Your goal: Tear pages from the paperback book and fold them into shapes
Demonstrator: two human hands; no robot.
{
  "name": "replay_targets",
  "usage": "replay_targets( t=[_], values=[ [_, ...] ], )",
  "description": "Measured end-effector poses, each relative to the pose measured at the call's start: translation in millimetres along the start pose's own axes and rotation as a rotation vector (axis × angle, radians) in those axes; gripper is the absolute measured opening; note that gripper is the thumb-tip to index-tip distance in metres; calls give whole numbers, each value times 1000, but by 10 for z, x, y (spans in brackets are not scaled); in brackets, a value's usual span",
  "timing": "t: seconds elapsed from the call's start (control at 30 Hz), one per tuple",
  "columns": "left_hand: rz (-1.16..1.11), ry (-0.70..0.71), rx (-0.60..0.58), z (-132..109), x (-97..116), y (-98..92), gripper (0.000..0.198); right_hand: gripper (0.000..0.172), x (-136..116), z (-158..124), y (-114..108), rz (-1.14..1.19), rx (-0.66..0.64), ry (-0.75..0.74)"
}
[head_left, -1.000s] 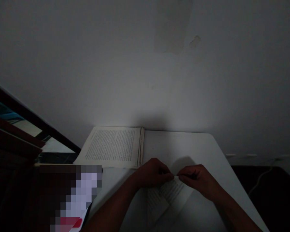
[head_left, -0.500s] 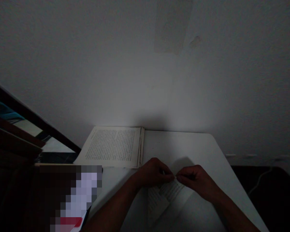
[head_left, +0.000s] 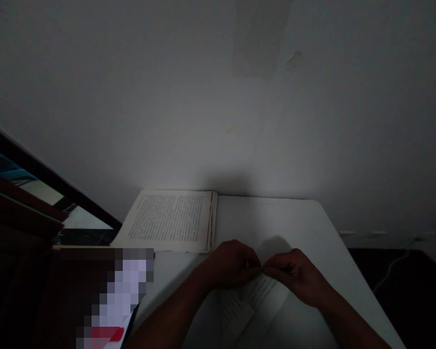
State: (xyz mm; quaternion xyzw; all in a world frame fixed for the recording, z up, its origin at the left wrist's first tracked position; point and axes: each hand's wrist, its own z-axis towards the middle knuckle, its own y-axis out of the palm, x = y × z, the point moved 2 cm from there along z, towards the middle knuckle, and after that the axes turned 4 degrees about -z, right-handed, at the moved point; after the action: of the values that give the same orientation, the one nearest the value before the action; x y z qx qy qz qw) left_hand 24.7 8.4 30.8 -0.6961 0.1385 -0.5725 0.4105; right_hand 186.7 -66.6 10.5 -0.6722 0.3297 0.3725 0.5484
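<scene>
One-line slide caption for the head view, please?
Left hand and right hand pinch a folded printed sheet at its far corner, over a white table with stacked pages.

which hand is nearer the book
Left. The left hand is close by the near right corner of the book; the right hand is farther right, beyond the left one, its fingertips at the folded paper.
</scene>
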Motion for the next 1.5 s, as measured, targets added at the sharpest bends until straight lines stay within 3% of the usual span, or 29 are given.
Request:
replay_targets(
  t=[0.5, 0.57, 0.73, 0.83, 1.0, 1.13, 1.23, 1.37, 1.5],
  values=[
    [-51, -49, 57, 5, -114, 33, 21, 24, 81, -2, -51, 34, 130, 71],
    [18, -65, 130, 5, -93, 11, 22, 26, 110, 6, -60, 65, 143, 94],
    [164, 14, 483, -30, -26, -147, 25, 28, 184, 18, -127, 136, 308, 165],
    [155, 41, 558, -76, -18, -248, 19, 31, 223, 16, -179, 187, 441, 239],
    [142, -39, 467, -203, -16, -298, 28, 35, 290, 19, -222, 267, 551, 322],
    [179, -102, 347, -293, -6, -149, 57, 39, 338, 38, -199, 296, 566, 321],
    [248, -145, 273, -307, 7, -17, 58, 41, 332, 40, -188, 180, 531, 326],
    [299, -172, 212, -286, 25, 59, 47, 28, 247, 9, -240, -187, 449, 105],
    [332, -163, 190, -285, 24, 73, 37, 26, 187, -70, -278, -520, 364, -114]
  ],
)
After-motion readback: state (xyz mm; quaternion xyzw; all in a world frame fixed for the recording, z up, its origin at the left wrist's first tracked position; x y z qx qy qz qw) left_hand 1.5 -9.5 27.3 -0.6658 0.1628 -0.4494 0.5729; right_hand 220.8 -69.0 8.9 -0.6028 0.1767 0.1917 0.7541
